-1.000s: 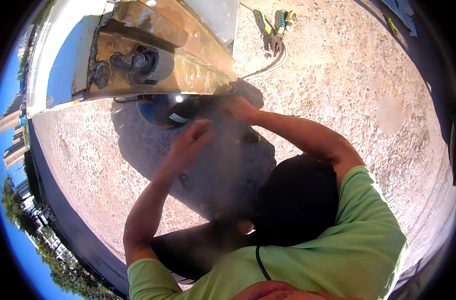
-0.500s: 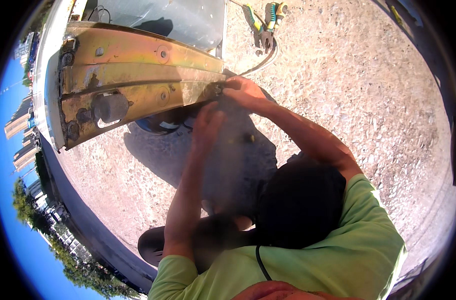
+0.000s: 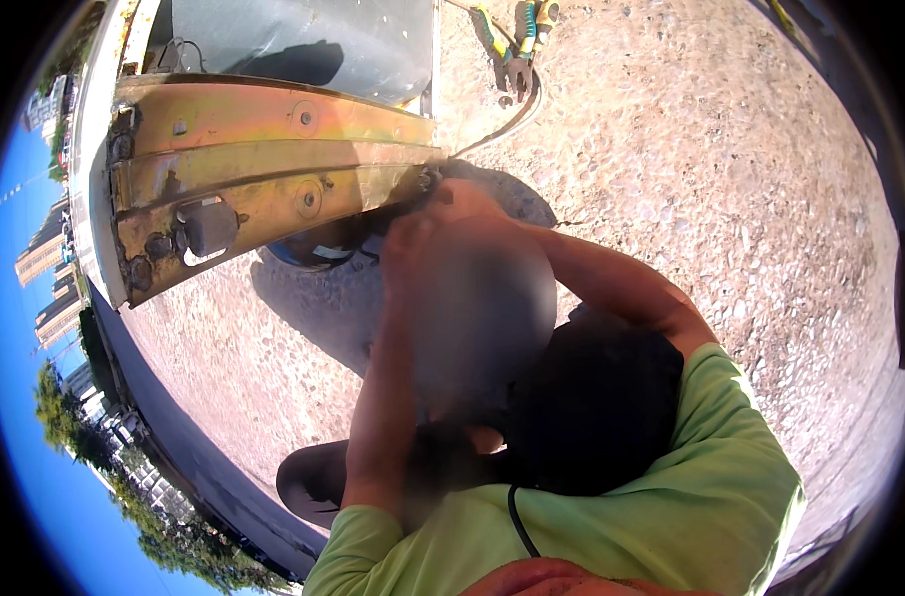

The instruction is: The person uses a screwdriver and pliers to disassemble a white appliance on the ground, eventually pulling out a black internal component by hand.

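Note:
A long yellow-gold metal panel [image 3: 234, 139], scuffed and rusty at its left end, spans the upper left, with an oblong cut-out low on its face. At its right end sits a small dark metal fitting [image 3: 429, 179]. My right hand [image 3: 464, 201] is bent against this fitting, its fingers drawn together; what they hold is hidden. Just below and to the left, under the panel's lower edge, my left hand [image 3: 403, 241] is raised close to the right one. A round grey blurred patch covers part of both hands, and the left fingers cannot be made out.
Pliers [image 3: 519, 72] and another green-and-yellow-handled tool lie on rough concrete [image 3: 691, 149] at the top, beside a thin cable [image 3: 517, 124]. Behind the panel is a grey sheet surface [image 3: 373, 70]. A dark rounded object [image 3: 313, 250] shows under the panel. My dark-clad knee [image 3: 308, 482] is at lower left.
My right hand has shifted slightly left and down, closer to my left hand. The panel and tools sit a little further left in view. A grey blurred patch now covers more of my hands.

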### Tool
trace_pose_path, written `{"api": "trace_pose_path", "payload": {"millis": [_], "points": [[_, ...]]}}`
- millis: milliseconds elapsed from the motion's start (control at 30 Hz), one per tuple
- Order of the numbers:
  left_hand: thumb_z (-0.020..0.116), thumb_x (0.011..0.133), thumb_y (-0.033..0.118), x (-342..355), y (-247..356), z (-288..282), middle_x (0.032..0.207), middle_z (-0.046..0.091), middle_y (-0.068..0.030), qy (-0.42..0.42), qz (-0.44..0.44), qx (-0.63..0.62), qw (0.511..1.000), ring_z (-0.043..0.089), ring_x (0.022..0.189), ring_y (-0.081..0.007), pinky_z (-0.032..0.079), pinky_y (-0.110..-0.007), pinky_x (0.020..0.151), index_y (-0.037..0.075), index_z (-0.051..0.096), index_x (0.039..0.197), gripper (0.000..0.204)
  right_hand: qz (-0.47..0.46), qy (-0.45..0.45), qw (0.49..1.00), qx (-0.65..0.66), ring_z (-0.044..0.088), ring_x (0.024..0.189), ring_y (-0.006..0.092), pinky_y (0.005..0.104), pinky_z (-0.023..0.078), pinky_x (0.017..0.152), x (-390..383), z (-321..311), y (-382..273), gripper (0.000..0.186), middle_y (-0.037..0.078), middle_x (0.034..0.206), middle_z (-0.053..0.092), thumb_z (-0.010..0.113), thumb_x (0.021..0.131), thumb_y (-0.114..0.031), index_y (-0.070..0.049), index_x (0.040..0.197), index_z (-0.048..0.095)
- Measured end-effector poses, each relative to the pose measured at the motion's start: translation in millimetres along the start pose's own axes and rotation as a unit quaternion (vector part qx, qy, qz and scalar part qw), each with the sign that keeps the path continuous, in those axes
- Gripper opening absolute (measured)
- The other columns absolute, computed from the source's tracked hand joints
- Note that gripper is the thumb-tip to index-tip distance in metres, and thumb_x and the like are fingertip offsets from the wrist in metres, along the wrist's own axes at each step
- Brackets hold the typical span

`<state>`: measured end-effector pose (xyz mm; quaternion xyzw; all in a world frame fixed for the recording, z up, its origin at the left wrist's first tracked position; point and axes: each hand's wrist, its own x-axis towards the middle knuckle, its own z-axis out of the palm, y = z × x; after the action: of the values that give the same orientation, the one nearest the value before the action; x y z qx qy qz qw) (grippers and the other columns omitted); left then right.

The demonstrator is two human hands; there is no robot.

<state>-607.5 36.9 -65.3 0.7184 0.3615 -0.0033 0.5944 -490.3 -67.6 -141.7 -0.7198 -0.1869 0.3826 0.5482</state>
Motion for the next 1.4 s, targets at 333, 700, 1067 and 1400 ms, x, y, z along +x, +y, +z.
{"api": "trace_pose_path", "payload": {"millis": [333, 700, 1067, 1400], "points": [[0.054, 0.102, 0.013, -4.2, 13.4, -1.2, 0.106, 0.068, -0.0112, 0.028, 0.023, -0.066, 0.997, 0.068, 0.09, -0.0189, 0.054, -0.032, 0.076, 0.001, 0.047, 0.139, 0.039, -0.123, 0.162, 0.978, -0.036, 0.068, 0.094, 0.0288, 0.0419, 0.054, 0.083, -4.9, -15.9, -8.4, 0.031, 0.011, 0.098, 0.069, 0.068, 0.086, -0.025, -0.012, 0.114, 0.067], [0.056, 0.1, 0.009, 1.3, 33.7, -4.9, 0.102, 0.07, -0.0109, 0.049, 0.097, -0.057, 0.992, 0.068, 0.085, -0.0168, 0.054, -0.031, 0.076, -0.001, 0.052, 0.127, 0.029, -0.115, 0.101, 0.987, -0.047, 0.066, 0.108, 0.0329, 0.0423, 0.052, 0.095, -10.1, -13.7, -16.8, 0.033, 0.014, 0.114, 0.069, 0.064, 0.09, -0.027, -0.009, 0.118, 0.065], [0.057, 0.099, 0.011, 15.6, 61.0, -17.2, 0.09, 0.071, -0.0092, -0.049, -0.018, -0.107, 0.993, 0.068, 0.079, -0.0191, 0.055, -0.033, 0.076, -0.001, 0.063, 0.113, 0.02, -0.107, 0.108, 0.988, -0.021, 0.069, 0.096, 0.0299, 0.0417, 0.053, 0.084, -14.9, -9.5, -18.8, 0.036, 0.01, 0.098, 0.071, 0.064, 0.089, -0.022, -0.013, 0.124, 0.063], [0.064, 0.097, 0.016, 24.4, 59.7, -16.9, 0.087, 0.071, -0.0076, -0.053, -0.026, -0.005, 0.998, 0.066, 0.079, -0.014, 0.054, -0.03, 0.075, -0.003, 0.068, 0.106, 0.021, -0.196, 0.119, 0.972, -0.044, 0.065, 0.112, 0.0333, 0.0423, 0.052, 0.095, -19.8, -7.8, -21.0, 0.042, 0.013, 0.123, 0.067, 0.062, 0.09, -0.018, -0.013, 0.132, 0.061]]}}
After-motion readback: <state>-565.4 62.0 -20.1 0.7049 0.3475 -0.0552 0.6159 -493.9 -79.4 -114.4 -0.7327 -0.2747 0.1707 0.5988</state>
